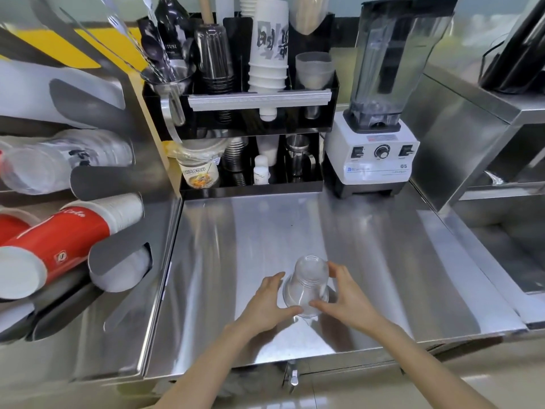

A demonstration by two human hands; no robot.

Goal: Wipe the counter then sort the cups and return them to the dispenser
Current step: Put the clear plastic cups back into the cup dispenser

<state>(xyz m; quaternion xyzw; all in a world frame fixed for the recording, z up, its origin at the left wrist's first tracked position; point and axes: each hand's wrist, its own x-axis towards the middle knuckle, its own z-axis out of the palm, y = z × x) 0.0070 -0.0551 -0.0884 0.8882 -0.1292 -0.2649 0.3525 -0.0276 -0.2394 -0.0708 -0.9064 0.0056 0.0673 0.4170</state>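
Observation:
A clear plastic cup (308, 283), possibly a small nested stack, stands upside down near the front of the steel counter (383, 261). My left hand (267, 305) grips its left side and my right hand (345, 296) grips its right side, fingers wrapped around the rim end. The cup dispenser (112, 178) is built into the steel panel on the left. Its slots hold red paper cups (59, 246), clear printed cups (59, 160) and white cups (118, 273), all lying with their bases pointing out.
A black organiser rack (250, 184) at the back holds stacked cups, metal jugs and utensils. A white blender (374, 160) stands to its right. A sink recess (507, 255) lies at the right edge. The counter's front edge runs just below my hands.

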